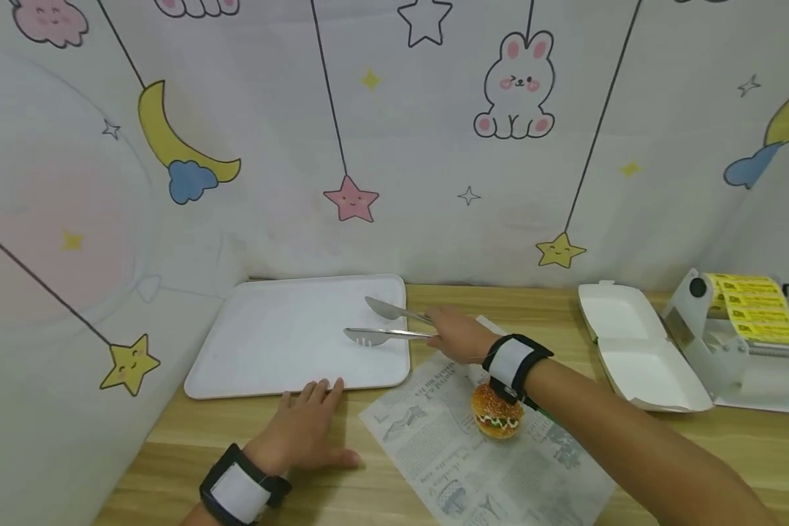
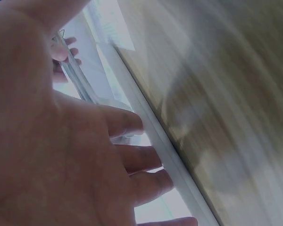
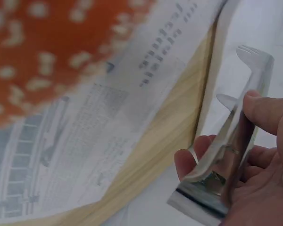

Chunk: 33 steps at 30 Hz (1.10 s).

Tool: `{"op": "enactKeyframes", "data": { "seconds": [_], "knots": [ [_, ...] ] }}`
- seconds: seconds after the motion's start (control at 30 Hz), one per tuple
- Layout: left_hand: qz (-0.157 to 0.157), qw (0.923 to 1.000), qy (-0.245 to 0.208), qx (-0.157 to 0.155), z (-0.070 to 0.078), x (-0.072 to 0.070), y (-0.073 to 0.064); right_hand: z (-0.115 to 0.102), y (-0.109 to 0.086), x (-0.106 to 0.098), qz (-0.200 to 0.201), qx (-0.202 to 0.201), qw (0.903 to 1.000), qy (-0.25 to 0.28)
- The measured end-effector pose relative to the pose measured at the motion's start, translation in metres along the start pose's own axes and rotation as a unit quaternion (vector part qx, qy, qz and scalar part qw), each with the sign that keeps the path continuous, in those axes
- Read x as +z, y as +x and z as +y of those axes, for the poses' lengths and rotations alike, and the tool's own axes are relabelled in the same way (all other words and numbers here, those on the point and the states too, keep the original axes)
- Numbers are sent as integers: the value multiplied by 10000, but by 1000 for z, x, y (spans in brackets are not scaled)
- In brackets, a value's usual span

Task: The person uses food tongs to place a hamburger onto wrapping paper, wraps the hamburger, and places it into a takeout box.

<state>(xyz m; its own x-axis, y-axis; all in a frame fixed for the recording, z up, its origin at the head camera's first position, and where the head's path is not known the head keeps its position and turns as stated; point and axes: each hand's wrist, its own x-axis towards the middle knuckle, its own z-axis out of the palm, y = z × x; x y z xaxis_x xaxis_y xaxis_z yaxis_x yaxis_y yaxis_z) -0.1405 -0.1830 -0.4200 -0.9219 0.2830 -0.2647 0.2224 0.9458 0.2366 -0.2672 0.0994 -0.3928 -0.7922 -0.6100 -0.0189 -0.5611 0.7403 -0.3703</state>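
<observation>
My right hand [image 1: 462, 334] grips a pair of metal tongs [image 3: 226, 141], thumb on one arm and fingers on the other. Two spread tips of the tongs hang over the right part of a white tray [image 1: 283, 336]. At the tray's front edge rests my left hand [image 1: 312, 431], palm down, its fingertips on the rim and its thumb out over the wood. Under my right wrist a sesame-bun burger [image 1: 497, 420] lies on a sheet of newsprint-patterned paper [image 1: 434, 453]. Part of the bun is covered by the wrist strap in the head view.
An opened white takeaway box [image 1: 651, 372] stands right of the paper. Beside it is a label dispenser [image 1: 743, 343] with a roll of yellow stickers. A patterned cloth wall [image 1: 434, 146] rises behind the wooden table [image 1: 171, 453].
</observation>
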Motion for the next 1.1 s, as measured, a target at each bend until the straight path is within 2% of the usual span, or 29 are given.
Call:
{"op": "enactKeyframes", "data": {
  "seconds": [0.17, 0.3, 0.47, 0.6, 0.77, 0.97, 1.1],
  "knots": [
    [15, 10000, 2, 4, 1, -1, 0, -2, 14, -17, -544, 28, 9979, -359],
    [38, 10000, 10, -15, 1, -2, 0, 2, 25, -26, -772, 118, 9957, -506],
    [107, 9999, 32, -15, 0, -1, 0, 4, 34, -24, -645, 301, 9958, -583],
    [119, 9999, -57, 34, 0, 0, -1, 9, 36, -13, -441, 464, 9965, -534],
    [157, 9998, -32, 72, 1, 3, -2, 15, 37, 3, -395, 707, 9956, -475],
    [190, 9998, 41, 46, 1, 2, -1, 19, 40, 10, -379, 766, 9947, -568],
    [161, 9999, 51, 31, 2, 1, -1, 24, 39, 6, -289, 507, 9960, -679]
  ]
}}
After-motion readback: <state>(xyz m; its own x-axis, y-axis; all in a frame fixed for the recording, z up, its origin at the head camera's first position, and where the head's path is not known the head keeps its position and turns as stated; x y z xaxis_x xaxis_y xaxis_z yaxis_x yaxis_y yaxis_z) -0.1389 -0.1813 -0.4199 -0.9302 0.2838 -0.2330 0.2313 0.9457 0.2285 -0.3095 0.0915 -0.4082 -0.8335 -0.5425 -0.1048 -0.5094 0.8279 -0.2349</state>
